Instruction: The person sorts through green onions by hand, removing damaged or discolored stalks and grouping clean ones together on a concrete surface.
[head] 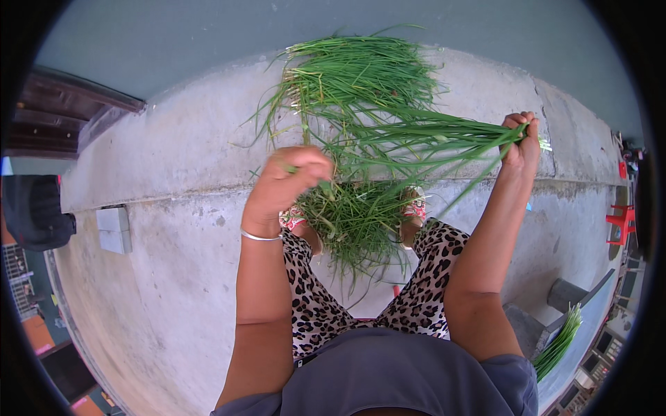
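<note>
My right hand is closed around the white-ended base of a bunch of chives, held out to the right with its long green leaves trailing left. My left hand, blurred, has curled fingers with bits of green leaf showing at them. Below and between the hands, a tangled heap of loose chive leaves lies on the ground between my feet. Beyond them a larger pile of chives rests on the concrete step, most white ends towards the left.
The raised concrete step runs along a grey wall. Another chive bundle lies on a grey slab at lower right. Grey blocks stand at left, near a dark bag-like object. A red plastic stool is far right.
</note>
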The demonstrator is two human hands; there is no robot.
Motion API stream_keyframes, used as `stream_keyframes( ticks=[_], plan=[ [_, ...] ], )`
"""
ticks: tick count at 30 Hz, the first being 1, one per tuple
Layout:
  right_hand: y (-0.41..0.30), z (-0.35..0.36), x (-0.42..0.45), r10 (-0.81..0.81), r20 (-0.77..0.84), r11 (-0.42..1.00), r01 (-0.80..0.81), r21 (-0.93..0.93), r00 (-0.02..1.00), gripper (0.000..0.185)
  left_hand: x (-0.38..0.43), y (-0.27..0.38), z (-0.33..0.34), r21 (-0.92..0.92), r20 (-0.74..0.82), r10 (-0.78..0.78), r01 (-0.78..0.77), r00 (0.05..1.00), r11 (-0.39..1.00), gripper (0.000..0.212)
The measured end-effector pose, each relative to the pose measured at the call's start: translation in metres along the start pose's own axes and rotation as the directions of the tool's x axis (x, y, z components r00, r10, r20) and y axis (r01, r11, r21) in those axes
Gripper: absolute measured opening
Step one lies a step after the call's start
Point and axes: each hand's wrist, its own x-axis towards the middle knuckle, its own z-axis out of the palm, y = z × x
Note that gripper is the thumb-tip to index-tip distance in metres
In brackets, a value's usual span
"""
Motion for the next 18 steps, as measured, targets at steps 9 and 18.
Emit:
stream_keyframes(
  ticks=[9, 18],
  plan=[
    [0.051, 0.060, -0.041, 0.076, 0.183, 0.976, -0.036, -0.216, 0.980, 0.024, 0.006, -0.001, 0.009, -0.270, 0.128, -0.294, 0.318, 0.947, 0.909, 0.022],
    [0.159, 0.091, -0.125, 0.657, 0.103, 0.335, -0.167, -0.927, 0.747, 0.017, 0.015, -0.022, 0.023, -0.137, 0.288, -0.344, 0.394, 0.894, 0.909, 0.027]
  ],
)
